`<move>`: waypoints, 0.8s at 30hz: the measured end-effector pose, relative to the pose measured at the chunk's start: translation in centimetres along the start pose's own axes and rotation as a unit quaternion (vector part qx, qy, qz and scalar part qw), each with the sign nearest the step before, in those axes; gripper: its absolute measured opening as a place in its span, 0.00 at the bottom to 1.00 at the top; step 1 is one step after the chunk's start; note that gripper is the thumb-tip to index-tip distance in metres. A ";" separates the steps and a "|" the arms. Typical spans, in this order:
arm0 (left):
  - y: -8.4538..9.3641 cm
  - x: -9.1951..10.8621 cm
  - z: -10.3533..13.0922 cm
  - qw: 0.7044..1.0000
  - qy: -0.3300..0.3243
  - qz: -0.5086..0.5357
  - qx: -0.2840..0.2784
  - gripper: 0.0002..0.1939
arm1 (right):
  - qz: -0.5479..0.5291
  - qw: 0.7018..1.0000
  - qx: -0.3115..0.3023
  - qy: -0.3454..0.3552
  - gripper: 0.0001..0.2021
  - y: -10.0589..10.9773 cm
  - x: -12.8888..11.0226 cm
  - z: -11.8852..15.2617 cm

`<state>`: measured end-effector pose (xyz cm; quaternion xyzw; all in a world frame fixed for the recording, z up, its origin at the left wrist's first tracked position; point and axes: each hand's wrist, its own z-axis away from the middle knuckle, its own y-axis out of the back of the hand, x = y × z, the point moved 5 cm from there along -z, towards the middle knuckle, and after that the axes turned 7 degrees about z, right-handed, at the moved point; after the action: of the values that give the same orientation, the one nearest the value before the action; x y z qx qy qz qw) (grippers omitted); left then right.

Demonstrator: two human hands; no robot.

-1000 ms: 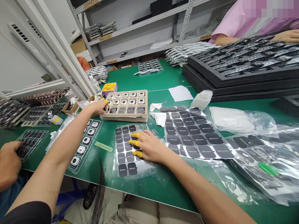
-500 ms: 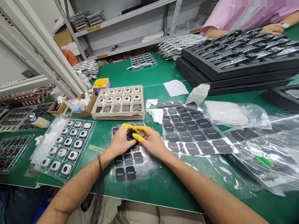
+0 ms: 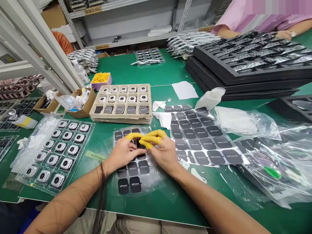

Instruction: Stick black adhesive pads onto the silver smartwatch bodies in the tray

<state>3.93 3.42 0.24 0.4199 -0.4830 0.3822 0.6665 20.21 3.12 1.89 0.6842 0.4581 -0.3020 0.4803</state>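
Observation:
Above a clear sheet of dark square film stickers (image 3: 133, 168), I hold a small dark-faced smartwatch (image 3: 140, 143) between both hands. My left hand (image 3: 124, 151) grips its left side, with a yellow finger cot on the index finger and the thumb bare. The fingers of my right hand (image 3: 161, 148), in yellow cots, pinch together at the watch's right side; whether a film lies between them I cannot tell. Beyond the hands stands a beige tray (image 3: 122, 119) of watch bodies, its nearest row dark-faced. A larger silvery sticker sheet (image 3: 209, 133) lies on the right.
A clear tray of watches (image 3: 57, 146) lies at left. Behind are a box of yellow finger cots (image 3: 101, 79), a carton (image 3: 81, 104) and a bottle (image 3: 81, 73). Stacked black foam trays (image 3: 231, 76) and plastic bags (image 3: 275, 169) fill the right. Across the table sits a person in pink (image 3: 239, 16).
My right fingers have shifted up and over the watch's face, covering more of it; the right thumb has moved to its edge. The left hand still holds the watch. The view has shifted slightly.

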 end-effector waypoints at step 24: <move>0.1 -1.5 -1.2 0.993 0.031 0.111 0.006 0.27 | 0.265 0.924 -0.094 0.261 0.05 0.1 -0.8 -1.4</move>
<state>3.91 4.44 -1.44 0.3555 -0.5032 0.4694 0.6326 19.95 4.16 3.11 0.7869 0.3956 0.0700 0.4684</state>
